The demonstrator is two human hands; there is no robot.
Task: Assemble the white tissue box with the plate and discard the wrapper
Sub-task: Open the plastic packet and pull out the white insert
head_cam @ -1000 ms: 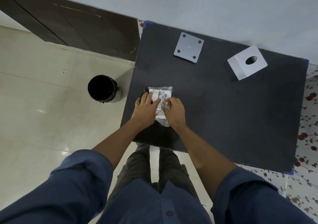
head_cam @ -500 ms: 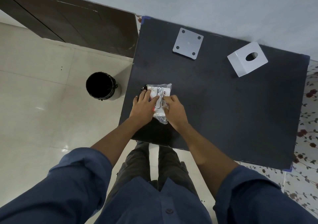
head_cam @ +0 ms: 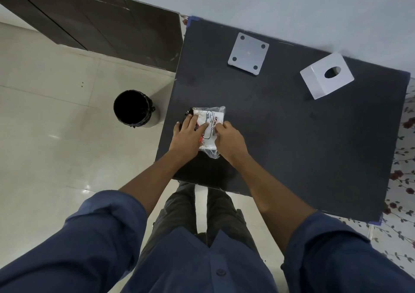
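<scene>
Tabletop, dark grey, square and matte [head_cam: 303, 139], fills the right of the head view and serves as the landmark here. Off its left edge, pale glossy floor tiles [head_cam: 56, 135] spread out, and a round bin lined with a black bag [head_cam: 134, 108] stands on them just beside the table's left side. Beyond the table's far left corner runs a dark brown wooden panel [head_cam: 101, 20] along the wall.

On the table's far right corner sits the white cube-shaped tissue box with an oval opening in its top [head_cam: 326, 75], tilted so one corner points toward the person. Near the table's far edge, left of the box and well apart from it, lies the flat white square plate with four dark corner holes [head_cam: 248, 53].

Close to the table's near left corner lies the clear crinkled plastic wrapper with a white printed label and red and black contents [head_cam: 211, 126]. The left hand [head_cam: 187, 136] presses on the wrapper's left side with fingers spread flat. The right hand [head_cam: 230, 141] pinches the wrapper's right edge between thumb and fingertips. Both forearms emerge from rolled blue sleeves [head_cam: 107, 232].
</scene>
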